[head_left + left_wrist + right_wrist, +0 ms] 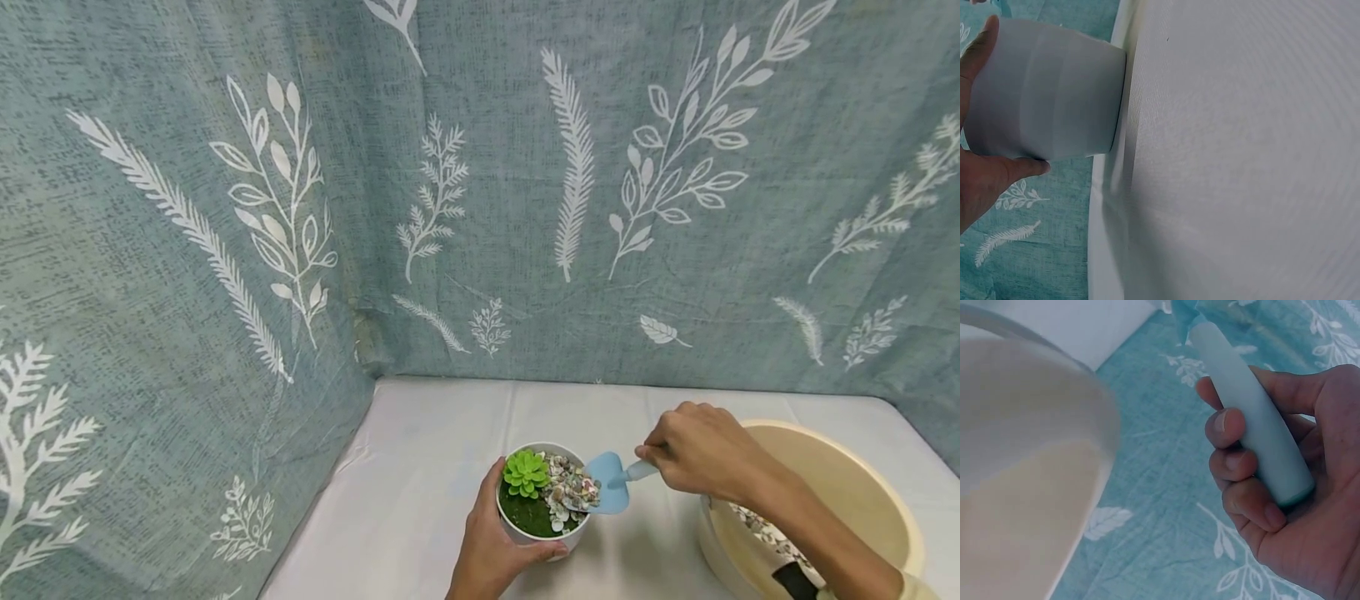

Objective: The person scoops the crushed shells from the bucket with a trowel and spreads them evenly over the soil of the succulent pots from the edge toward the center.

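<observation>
My left hand [491,542] grips a white plant pot [1054,94] from the side, thumb and fingers spread round its wall. Inside the pot are a bright green succulent [527,472], dark green moss [528,514] and a patch of mixed pebbles [561,498]. With my right hand [697,450] I hold a small blue trowel [611,482] by its handle, fingers wrapped round it in the right wrist view. The trowel's blade overlaps the pot's right rim in the head view, with pebbles at its tip.
A large cream basin [832,471] stands on the right, under my right forearm, with more pebbles [772,533] and a black piece [795,581] inside. White cloth [420,467] covers the table. A green leaf-patterned curtain [510,208] hangs behind and to the left.
</observation>
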The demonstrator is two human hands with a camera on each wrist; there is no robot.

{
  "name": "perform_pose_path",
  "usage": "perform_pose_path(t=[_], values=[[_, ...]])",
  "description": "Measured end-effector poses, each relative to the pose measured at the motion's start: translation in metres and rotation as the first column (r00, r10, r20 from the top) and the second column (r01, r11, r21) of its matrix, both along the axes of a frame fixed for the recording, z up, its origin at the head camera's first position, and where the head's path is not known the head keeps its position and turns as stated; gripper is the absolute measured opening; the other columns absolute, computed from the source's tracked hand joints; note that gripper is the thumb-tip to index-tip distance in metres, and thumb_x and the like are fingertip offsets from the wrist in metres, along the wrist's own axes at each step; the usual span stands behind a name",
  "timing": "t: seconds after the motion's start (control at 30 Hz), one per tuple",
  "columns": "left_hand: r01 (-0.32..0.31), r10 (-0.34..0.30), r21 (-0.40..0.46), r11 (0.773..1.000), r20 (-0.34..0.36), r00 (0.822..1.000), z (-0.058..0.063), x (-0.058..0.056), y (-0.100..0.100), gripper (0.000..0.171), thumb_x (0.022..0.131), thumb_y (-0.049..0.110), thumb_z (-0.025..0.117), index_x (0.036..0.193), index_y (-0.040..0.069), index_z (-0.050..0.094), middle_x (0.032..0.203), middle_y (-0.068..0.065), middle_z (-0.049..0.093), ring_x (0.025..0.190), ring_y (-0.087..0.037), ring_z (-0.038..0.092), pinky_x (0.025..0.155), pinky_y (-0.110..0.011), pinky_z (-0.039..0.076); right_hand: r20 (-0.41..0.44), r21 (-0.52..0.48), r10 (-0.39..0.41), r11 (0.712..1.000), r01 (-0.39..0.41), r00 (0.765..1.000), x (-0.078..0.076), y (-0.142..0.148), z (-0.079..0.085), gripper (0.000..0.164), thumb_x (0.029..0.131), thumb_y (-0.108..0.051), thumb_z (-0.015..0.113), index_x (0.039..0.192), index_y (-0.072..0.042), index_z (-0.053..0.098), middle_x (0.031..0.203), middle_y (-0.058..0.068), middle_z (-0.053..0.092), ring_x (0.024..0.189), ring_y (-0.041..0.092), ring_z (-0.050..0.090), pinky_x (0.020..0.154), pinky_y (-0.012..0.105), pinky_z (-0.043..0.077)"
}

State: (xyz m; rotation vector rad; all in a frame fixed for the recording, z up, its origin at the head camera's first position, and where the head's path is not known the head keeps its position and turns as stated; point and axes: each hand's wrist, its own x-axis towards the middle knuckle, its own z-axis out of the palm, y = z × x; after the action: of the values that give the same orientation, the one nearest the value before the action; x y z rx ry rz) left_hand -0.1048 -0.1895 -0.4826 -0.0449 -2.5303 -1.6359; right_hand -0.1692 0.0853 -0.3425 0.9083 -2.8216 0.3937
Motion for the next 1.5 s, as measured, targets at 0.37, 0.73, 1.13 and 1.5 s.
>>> perform_pose_path(t=[0.37, 0.73, 1.13, 1.5], values=[[-0.011, 0.011, -0.011, 1.000, -0.004, 1.000, -0.001, 0.001, 0.000, 0.128, 0.060, 0.039, 0.103, 0.162, 0.008, 0.030, 0.158, -0.017, 0.050, 0.141, -0.040, 0.053, 0.113, -0.062, 0.047, 0.012, 0.010, 0.023, 1.000, -0.023, 1.000, 0.003, -0.003, 0.005, 0.012, 0.091, -0.023, 0.077, 0.082, -0.021, 0.086, 0.055, -0.020, 0.052, 0.049, 0.000, 0.029, 0.047, 0.019, 0.024], [-0.011, 0.011, -0.017, 1.000, 0.001, 1.000, 0.000, 0.002, 0.000, 0.129, 0.062, 0.040, 0.102, 0.163, 0.010, 0.029, 0.159, -0.017, 0.049, 0.143, -0.040, 0.052, 0.114, -0.062, 0.046, -0.010, 0.038, 0.059, 0.998, -0.059, 0.998, 0.009, -0.010, 0.010, 0.024, 0.091, -0.024, 0.078, 0.067, -0.027, 0.077, 0.051, -0.018, 0.040, 0.050, -0.001, 0.026, 0.047, 0.019, 0.022], [-0.008, 0.009, -0.014, 1.000, 0.054, 0.998, -0.001, 0.001, 0.000, 0.130, 0.064, 0.044, 0.100, 0.165, 0.013, 0.025, 0.162, -0.019, 0.044, 0.146, -0.045, 0.047, 0.113, -0.066, 0.046, -0.089, 0.073, 0.070, 0.995, -0.064, 0.994, 0.013, -0.017, 0.018, 0.033, 0.089, -0.022, 0.079, 0.059, -0.030, 0.067, 0.052, -0.018, 0.040, 0.051, 0.000, 0.029, 0.046, 0.020, 0.023], [0.026, -0.027, 0.014, 1.000, 0.077, 0.997, 0.000, 0.002, -0.002, 0.132, 0.068, 0.047, 0.098, 0.168, 0.021, 0.016, 0.168, -0.017, 0.033, 0.152, -0.045, 0.039, 0.115, -0.068, 0.042, -0.012, 0.012, -0.023, 1.000, 0.023, 1.000, 0.018, 0.009, 0.025, 0.010, 0.094, -0.031, 0.077, 0.089, -0.027, 0.085, 0.063, -0.022, 0.063, 0.052, -0.001, 0.033, 0.050, 0.021, 0.027]])
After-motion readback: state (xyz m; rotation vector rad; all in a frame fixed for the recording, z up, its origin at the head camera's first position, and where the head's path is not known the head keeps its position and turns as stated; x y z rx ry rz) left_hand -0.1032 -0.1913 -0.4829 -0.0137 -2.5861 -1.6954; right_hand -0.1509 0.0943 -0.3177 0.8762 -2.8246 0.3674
